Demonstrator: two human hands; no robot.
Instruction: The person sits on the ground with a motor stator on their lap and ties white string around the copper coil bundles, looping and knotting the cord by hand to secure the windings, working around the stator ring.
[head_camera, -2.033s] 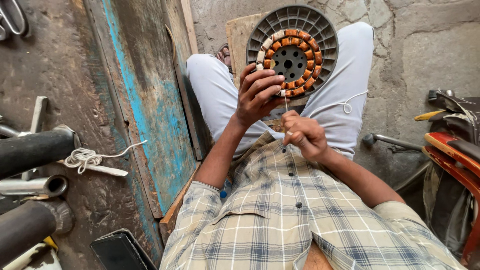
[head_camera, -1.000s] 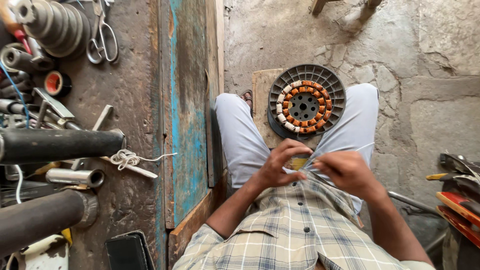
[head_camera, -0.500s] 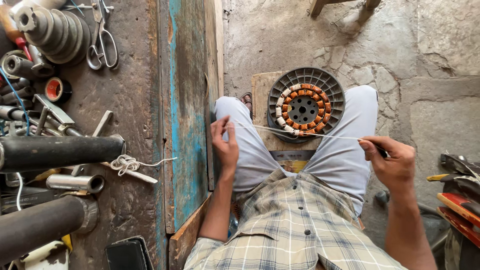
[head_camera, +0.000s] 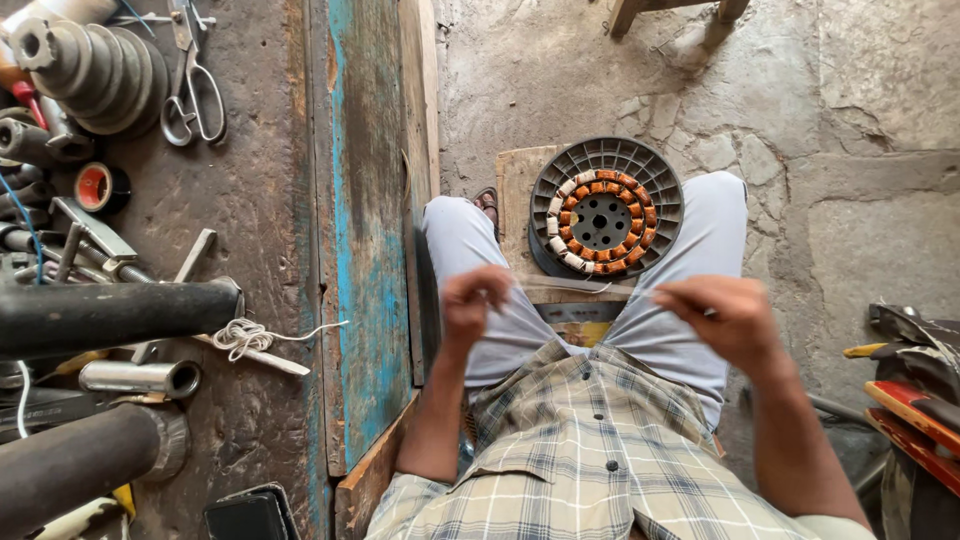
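Your two hands are raised over your lap, left hand (head_camera: 472, 300) and right hand (head_camera: 722, 318), each pinched shut on one end of a thin wire (head_camera: 565, 287) stretched between them. One fan stator (head_camera: 604, 208), ringed with copper coils, sits on one wooden board (head_camera: 518, 190) between your knees. On the tabletop (head_camera: 250, 200): one pair of scissors (head_camera: 192, 85), one stepped pulley (head_camera: 95, 65).

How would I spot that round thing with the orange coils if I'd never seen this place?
Start at the stone floor, then find the seated person's pale trousers. Between the knees, on a wooden board, lies a dark ribbed wheel. It alone carries a ring of orange and white wire bundles around a holed hub.
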